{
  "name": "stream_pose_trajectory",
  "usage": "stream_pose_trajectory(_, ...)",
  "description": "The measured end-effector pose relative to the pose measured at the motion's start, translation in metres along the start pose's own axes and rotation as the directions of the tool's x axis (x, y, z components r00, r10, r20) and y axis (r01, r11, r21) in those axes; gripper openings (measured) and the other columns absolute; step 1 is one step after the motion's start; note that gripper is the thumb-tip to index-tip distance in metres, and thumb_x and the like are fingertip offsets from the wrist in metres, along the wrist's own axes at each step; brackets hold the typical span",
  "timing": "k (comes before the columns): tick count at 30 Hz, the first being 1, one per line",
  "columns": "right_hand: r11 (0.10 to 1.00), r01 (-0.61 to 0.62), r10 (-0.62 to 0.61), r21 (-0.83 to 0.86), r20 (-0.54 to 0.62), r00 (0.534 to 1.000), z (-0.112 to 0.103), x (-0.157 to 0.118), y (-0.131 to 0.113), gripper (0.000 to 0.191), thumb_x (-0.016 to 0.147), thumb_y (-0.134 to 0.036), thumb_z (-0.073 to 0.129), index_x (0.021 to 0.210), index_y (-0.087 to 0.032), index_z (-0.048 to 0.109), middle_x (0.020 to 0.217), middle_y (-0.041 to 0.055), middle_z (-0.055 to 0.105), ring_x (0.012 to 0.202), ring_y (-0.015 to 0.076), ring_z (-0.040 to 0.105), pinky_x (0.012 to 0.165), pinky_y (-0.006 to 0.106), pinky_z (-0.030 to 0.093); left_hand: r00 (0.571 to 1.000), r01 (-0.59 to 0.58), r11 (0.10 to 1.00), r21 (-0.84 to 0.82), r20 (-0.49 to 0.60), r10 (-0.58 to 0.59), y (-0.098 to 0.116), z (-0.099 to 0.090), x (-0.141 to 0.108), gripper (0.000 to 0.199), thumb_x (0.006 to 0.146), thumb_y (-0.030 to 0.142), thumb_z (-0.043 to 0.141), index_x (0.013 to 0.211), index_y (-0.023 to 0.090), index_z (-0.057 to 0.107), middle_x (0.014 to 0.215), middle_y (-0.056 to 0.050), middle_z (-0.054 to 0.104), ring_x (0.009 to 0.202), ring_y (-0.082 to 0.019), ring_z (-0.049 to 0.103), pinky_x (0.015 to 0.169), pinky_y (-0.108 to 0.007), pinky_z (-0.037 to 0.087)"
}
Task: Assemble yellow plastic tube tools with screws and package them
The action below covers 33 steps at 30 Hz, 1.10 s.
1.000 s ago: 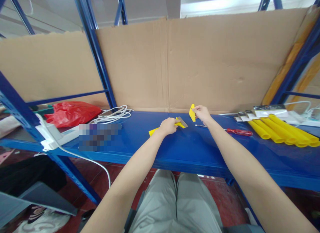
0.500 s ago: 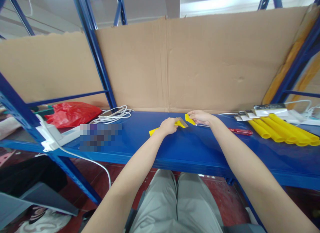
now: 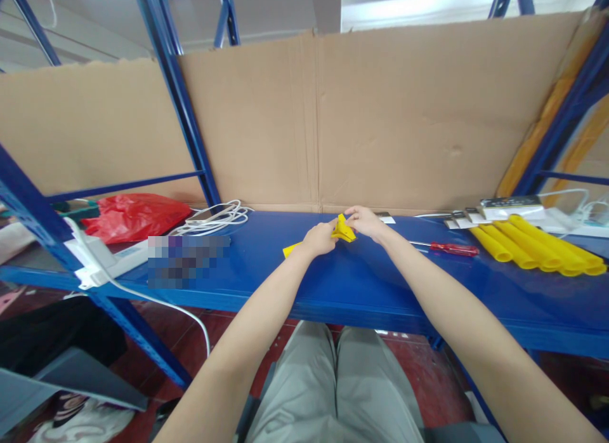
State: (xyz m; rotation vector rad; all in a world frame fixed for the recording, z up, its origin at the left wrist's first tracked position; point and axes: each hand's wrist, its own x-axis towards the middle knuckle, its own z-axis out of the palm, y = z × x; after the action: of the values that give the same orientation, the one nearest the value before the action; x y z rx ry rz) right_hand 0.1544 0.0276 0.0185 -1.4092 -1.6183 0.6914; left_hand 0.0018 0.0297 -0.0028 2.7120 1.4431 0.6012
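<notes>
My left hand is closed around the handle of a yellow scraper, whose handle end sticks out to the left of the fist. Against the scraper's head, my right hand pinches a small yellow plastic piece. The blade is now mostly covered by that piece and the fingers. Whether the piece sits flush cannot be made out. A red-handled screwdriver lies on the blue shelf, right of my right hand. Behind that hand is a small pale flat piece.
Several yellow tubes lie at the right, with flat metal-looking pieces behind them. Leftward are a red plastic bag, coiled white cable, a white power strip and a blurred-out item. A cardboard panel stands along the back.
My right hand has moved left, bringing the small yellow piece onto the scraper's head over the blade. The screwdriver's shaft and the pale flat piece are now uncovered. My left hand has barely moved.
</notes>
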Motion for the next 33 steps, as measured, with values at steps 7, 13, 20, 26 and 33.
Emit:
stream_pose_trajectory(7, 0.998, -0.035, 0.035, -0.049, 0.007, 0.999, 0.003, 0.000, -0.001, 0.036, 0.072, 0.003, 0.054, 0.104, -0.012, 0.058, 0.068, 0.0002, 0.063, 0.054, 0.0093, 0.054, 0.052, 0.019, 0.041, 1.000, -0.004, 1.000, -0.009, -0.013, 0.003, -0.003, 0.004, 0.002, 0.059, 0.083, 0.016, 0.057, 0.140, 0.017, 0.041, 0.122, -0.012, 0.063, 0.113, -0.025, 0.060, 0.094, -0.034, 0.046)
stream_pose_trajectory(13, 0.995, -0.019, 0.019, -0.097, -0.006, 1.000, 0.005, 0.001, 0.001, 0.033, 0.072, 0.002, 0.053, 0.102, -0.010, 0.059, 0.068, 0.0015, 0.065, 0.054, 0.0093, 0.054, 0.049, 0.019, 0.040, 0.999, -0.043, 0.997, -0.069, -0.035, 0.041, -0.007, 0.009, 0.006, 0.056, 0.082, 0.016, 0.060, 0.137, 0.020, 0.048, 0.124, -0.011, 0.063, 0.114, -0.023, 0.059, 0.097, -0.031, 0.044)
stream_pose_trajectory(20, 0.995, -0.015, 0.014, -0.100, -0.016, 1.000, 0.004, 0.002, 0.001, 0.028, 0.073, 0.000, 0.056, 0.098, -0.011, 0.060, 0.069, 0.0022, 0.066, 0.053, 0.0100, 0.056, 0.051, 0.020, 0.041, 0.997, -0.066, 0.991, -0.114, -0.052, 0.061, -0.010, 0.011, 0.007, 0.052, 0.081, 0.014, 0.061, 0.132, 0.020, 0.054, 0.121, -0.009, 0.065, 0.112, -0.022, 0.061, 0.097, -0.031, 0.045)
stream_pose_trajectory(26, 0.997, -0.028, 0.026, -0.077, -0.024, 0.999, 0.005, -0.001, -0.003, 0.023, 0.076, 0.000, 0.056, 0.096, -0.011, 0.060, 0.067, 0.0015, 0.064, 0.050, 0.0089, 0.054, 0.051, 0.020, 0.041, 0.997, -0.065, 0.990, -0.129, -0.060, 0.058, -0.011, 0.011, 0.007, 0.051, 0.080, 0.015, 0.063, 0.130, 0.021, 0.056, 0.119, -0.009, 0.066, 0.110, -0.022, 0.062, 0.097, -0.032, 0.045)
stream_pose_trajectory(33, 0.994, -0.033, 0.029, -0.104, -0.040, 0.999, 0.004, -0.001, -0.002, 0.025, 0.077, 0.000, 0.055, 0.099, -0.010, 0.061, 0.069, 0.0027, 0.066, 0.053, 0.0095, 0.056, 0.053, 0.020, 0.042, 0.996, -0.076, 0.990, -0.119, -0.058, 0.070, -0.011, 0.012, 0.008, 0.051, 0.080, 0.014, 0.061, 0.130, 0.021, 0.056, 0.119, -0.008, 0.066, 0.111, -0.022, 0.061, 0.098, -0.032, 0.045)
